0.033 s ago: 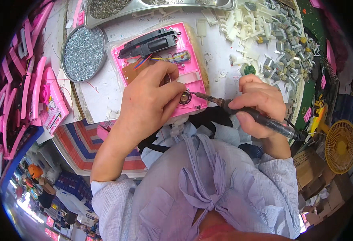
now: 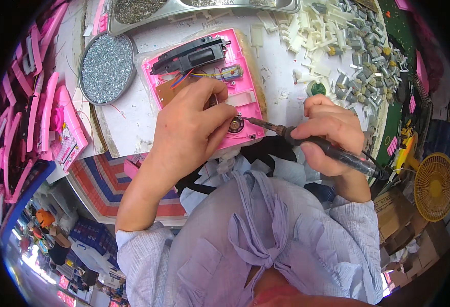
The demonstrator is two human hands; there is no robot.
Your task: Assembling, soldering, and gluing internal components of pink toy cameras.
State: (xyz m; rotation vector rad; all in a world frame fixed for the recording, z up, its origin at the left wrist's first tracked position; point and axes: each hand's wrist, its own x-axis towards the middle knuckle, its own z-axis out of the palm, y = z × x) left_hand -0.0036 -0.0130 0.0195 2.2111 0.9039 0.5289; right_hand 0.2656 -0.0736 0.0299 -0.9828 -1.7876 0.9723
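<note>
A pink plastic casing (image 2: 250,110) lies open on a padded, plastic-wrapped base. Inside are a black module (image 2: 200,57), a small motor (image 2: 231,73) with coloured wires, a brown board (image 2: 167,93) and a small round speaker (image 2: 234,126). My right hand (image 2: 332,134) grips a soldering iron (image 2: 340,155) by its dark handle. The iron's tip points left, at the speaker's edge; I cannot tell whether it touches. Over the casing, my left hand (image 2: 192,115) is closed in a pinch beside the speaker. Whatever lies between those fingertips is hidden.
A round tray (image 2: 83,84) of small screws stands left of the casing. A metal tray (image 2: 174,12) spans the back. White plastic parts (image 2: 307,38) and small motors (image 2: 370,66) are heaped at right. Pink parts (image 2: 43,110) pile up far left; a yellow fan (image 2: 435,187) is far right.
</note>
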